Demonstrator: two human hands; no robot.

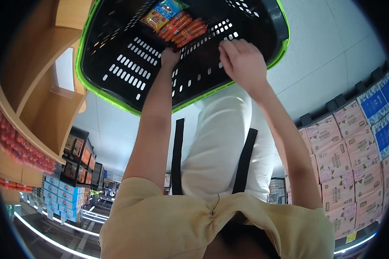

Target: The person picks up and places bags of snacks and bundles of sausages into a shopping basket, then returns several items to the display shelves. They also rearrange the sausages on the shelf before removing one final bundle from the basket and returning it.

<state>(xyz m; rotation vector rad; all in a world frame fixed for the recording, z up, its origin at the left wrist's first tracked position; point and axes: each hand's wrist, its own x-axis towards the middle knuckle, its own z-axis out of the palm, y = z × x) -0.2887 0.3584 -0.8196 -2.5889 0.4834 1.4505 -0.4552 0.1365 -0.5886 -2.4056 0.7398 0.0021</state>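
Inside a black shopping basket [190, 86] with a bright green rim, my left hand [170, 57] reaches down to the slotted bottom. Its fingertips are mostly hidden and end right by the packs of red-wrapped sausages [190, 33]. A blue and yellow snack bag [163, 15] lies beside the sausages at the basket's far end. Over the right part of the basket, my right hand [243, 61] hangs with its fingers curled in and the thumb alongside them. No object shows in that hand.
Wooden shelving [39, 73] stands close on the left, with red packs below it. Stacked blue boxes [62, 196] are farther off. Pink tissue packs [333, 155] and blue packs [378, 105] fill the right side. Pale floor tiles [320, 47] lie beneath the basket.
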